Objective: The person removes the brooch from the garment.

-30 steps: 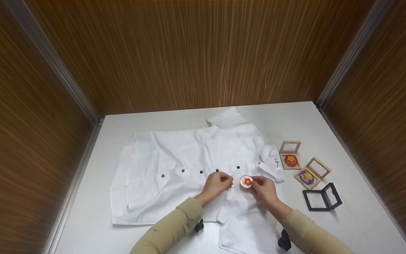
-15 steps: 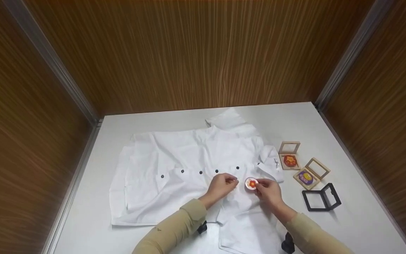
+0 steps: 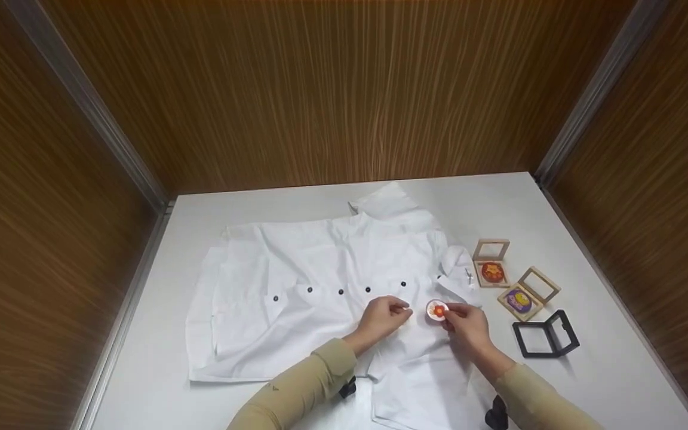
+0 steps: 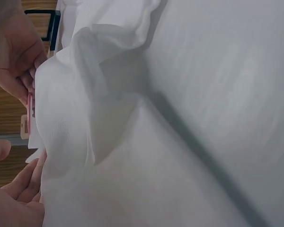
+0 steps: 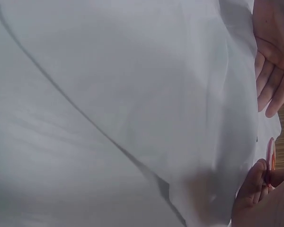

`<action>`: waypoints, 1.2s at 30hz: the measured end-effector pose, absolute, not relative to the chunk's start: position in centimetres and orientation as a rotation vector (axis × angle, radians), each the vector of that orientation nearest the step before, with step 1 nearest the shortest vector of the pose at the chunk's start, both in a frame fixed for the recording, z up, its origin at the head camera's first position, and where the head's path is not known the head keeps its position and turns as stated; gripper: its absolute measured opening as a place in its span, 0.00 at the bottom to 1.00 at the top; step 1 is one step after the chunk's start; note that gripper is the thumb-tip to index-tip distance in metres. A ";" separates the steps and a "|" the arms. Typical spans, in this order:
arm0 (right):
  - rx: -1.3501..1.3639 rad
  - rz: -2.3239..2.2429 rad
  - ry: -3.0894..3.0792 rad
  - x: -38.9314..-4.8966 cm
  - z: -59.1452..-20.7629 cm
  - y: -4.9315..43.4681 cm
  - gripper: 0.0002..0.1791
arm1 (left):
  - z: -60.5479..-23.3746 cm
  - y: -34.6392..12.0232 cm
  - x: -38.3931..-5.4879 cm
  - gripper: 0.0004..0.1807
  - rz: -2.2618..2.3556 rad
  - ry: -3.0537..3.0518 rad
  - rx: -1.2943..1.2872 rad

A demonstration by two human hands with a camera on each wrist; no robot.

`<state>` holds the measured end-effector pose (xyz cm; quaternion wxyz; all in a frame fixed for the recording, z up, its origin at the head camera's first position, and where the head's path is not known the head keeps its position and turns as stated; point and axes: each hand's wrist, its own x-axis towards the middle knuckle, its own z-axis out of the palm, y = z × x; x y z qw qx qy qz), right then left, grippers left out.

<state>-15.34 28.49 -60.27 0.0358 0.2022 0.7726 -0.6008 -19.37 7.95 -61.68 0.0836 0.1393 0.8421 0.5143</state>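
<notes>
A white button-up shirt (image 3: 314, 257) lies spread on the white table, a row of dark buttons along it. Over its right part my right hand (image 3: 469, 328) pinches a small round badge (image 3: 435, 310) by its edge. The badge is white with an orange-red flower and shows edge-on, pink-rimmed, in the right wrist view. Left of it, my left hand (image 3: 381, 319) is at the shirt with nothing gripped. Its fingers (image 5: 270, 87) are loosely bent and the thumb (image 4: 0, 151) stands apart from them.
On the right stand two wooden cases with raised lids, one with a red round piece (image 3: 493, 272), one with a purple and yellow piece (image 3: 519, 300). Nearer is a black open frame (image 3: 535, 338). Wood-grain walls (image 3: 344, 89) enclose the table (image 3: 141, 334).
Both hands have shifted to the right over the shirt, the badge travelling with the right hand. The shirt, cases and black frame stay put.
</notes>
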 end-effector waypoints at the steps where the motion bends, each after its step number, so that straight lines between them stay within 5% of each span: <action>1: 0.624 -1.849 2.373 -15.3 -60.3 28.6 0.18 | -61.7 8.0 -19.3 0.09 1.539 2.516 0.428; 36: 0.809 -2.051 2.204 -13.4 -60.6 32.0 0.22 | -61.6 10.6 -18.4 0.13 1.538 2.407 0.511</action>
